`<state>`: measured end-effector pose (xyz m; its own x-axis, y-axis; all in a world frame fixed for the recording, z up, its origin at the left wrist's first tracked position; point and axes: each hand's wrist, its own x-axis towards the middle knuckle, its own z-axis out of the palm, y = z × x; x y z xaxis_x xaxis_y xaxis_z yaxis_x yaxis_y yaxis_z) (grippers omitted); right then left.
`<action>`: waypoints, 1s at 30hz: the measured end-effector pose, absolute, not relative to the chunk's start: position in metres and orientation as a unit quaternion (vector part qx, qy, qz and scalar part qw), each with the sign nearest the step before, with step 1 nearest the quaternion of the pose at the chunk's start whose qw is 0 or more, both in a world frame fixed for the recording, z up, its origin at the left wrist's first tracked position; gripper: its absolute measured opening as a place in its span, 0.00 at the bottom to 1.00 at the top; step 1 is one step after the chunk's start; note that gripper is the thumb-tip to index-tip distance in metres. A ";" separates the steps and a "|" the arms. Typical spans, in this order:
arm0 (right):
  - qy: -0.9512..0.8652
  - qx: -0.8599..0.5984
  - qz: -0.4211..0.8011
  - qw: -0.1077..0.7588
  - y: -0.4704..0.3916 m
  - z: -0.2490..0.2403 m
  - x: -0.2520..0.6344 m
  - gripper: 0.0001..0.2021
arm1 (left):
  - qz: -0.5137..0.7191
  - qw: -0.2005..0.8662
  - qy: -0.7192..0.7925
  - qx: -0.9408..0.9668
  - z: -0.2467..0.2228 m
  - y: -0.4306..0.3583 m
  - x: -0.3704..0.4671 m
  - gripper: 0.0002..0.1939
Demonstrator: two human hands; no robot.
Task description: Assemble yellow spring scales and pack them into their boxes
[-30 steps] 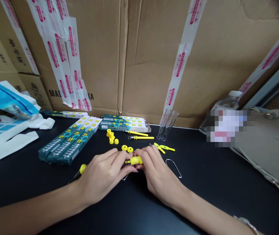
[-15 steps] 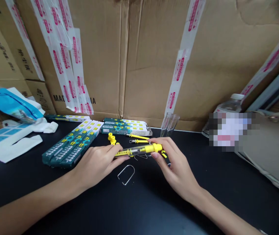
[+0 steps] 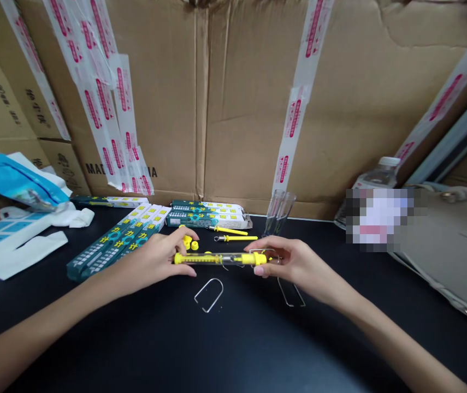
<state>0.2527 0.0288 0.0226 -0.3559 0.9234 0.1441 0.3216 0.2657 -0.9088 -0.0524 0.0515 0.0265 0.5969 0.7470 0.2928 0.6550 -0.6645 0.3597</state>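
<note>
A clear tubular spring scale (image 3: 217, 258) with yellow ends lies level between my hands, above the black table. My left hand (image 3: 157, 259) cradles its left end loosely, thumb below and forefinger above, the fingers partly spread. At the other end, my right hand (image 3: 288, 259) pinches around the yellow cap (image 3: 258, 258). Thin bent wire shows by the right fingers; whether they hold it I cannot tell. One U-shaped wire (image 3: 216, 295) lies in front of the scale, another (image 3: 291, 293) below my right hand. Small yellow caps (image 3: 187, 242) sit behind the left fingertips.
Behind the scale lie yellow inner rods (image 3: 239, 238) and clear tubes (image 3: 278, 213). Green-and-white boxes (image 3: 120, 237) are grouped left, more boxes (image 3: 206, 214) at the back. A bottle (image 3: 384, 173) and a beige bag (image 3: 450, 245) stand right. Cardboard (image 3: 237, 109) walls the back.
The spring scale has swung level and shifted slightly left. My left hand has slid back to its end, its fingers looser. A U-shaped wire now shows below my right hand.
</note>
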 end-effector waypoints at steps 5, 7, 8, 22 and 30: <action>-0.678 -0.420 0.483 0.362 0.035 0.025 0.263 0.17 | 0.257 0.277 0.393 0.838 0.032 0.064 -0.059 0.10; -0.646 -0.417 0.525 0.365 0.038 0.022 0.266 0.18 | 0.265 0.310 0.397 0.822 0.033 0.067 -0.061 0.10; -0.628 -0.420 0.542 0.369 0.039 0.020 0.267 0.19 | 0.261 0.321 0.400 0.818 0.034 0.069 -0.062 0.11; -0.531 -0.461 0.591 0.395 0.042 0.024 0.272 0.14 | 0.248 0.407 0.480 0.736 0.043 0.076 -0.065 0.16; -0.541 -0.513 0.538 0.393 0.045 0.020 0.273 0.07 | 0.282 0.301 0.501 0.761 0.029 0.080 -0.069 0.09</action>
